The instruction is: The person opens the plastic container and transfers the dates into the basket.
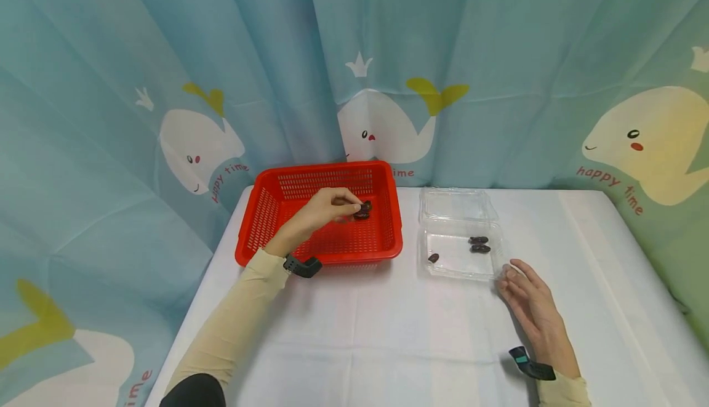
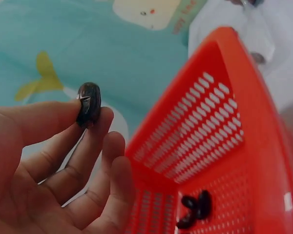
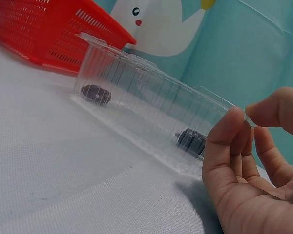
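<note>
My left hand (image 1: 328,209) is over the red plastic basket (image 1: 394,222), pinching a dark, glossy date (image 2: 89,105) between thumb and fingertips. A few more dates (image 2: 203,204) lie together on the basket floor below it. To the right stands a clear plastic clamshell box (image 1: 456,262), its lid (image 1: 454,204) folded back toward the curtain. Inside the box, one date (image 1: 434,258) sits near the left front corner and a small group (image 1: 479,249) lies toward the right. My right hand (image 1: 534,311) pinches the box's rim at its front right corner.
A white cloth (image 1: 399,339) covers the table. Behind it hangs a blue-green curtain (image 1: 509,117) printed with whales, close to the back of the basket and the lid. The basket and the box stand side by side with a gap between them.
</note>
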`<action>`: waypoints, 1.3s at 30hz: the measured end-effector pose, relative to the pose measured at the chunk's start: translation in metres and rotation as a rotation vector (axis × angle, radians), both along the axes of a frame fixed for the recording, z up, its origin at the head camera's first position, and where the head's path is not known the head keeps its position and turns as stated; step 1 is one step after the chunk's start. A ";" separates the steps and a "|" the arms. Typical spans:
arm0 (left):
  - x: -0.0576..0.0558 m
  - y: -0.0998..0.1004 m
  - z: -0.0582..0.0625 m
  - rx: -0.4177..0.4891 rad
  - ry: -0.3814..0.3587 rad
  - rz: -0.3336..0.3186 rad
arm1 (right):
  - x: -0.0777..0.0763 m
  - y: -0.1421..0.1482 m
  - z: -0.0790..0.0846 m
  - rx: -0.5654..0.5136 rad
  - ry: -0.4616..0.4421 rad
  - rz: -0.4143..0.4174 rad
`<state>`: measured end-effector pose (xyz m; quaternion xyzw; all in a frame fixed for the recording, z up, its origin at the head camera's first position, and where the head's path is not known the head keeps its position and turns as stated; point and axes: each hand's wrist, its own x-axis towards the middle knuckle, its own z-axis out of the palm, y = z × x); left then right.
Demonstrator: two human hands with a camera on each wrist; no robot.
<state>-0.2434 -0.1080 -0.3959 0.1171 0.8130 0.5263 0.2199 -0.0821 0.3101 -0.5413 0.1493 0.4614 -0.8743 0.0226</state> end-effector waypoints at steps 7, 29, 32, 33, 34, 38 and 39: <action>-0.018 -0.012 -0.009 0.037 -0.126 -0.012 | 0.000 -0.001 0.000 0.019 -0.018 -0.003; -0.054 -0.022 -0.041 0.033 -0.348 0.181 | 0.001 -0.002 -0.001 0.030 -0.008 0.007; -0.056 -0.022 -0.044 0.009 -0.351 0.158 | 0.001 -0.001 0.000 0.023 -0.004 0.007; -0.057 -0.022 -0.045 0.009 -0.356 0.153 | 0.001 -0.001 0.000 0.020 -0.004 0.006; -0.058 -0.022 -0.047 0.009 -0.361 0.150 | 0.001 -0.001 0.000 0.017 -0.004 0.004; -0.060 -0.023 -0.051 0.008 -0.367 0.163 | 0.001 0.000 0.000 0.023 -0.009 0.000; -0.061 -0.023 -0.052 0.008 -0.367 0.168 | 0.000 0.000 0.000 0.024 -0.011 0.000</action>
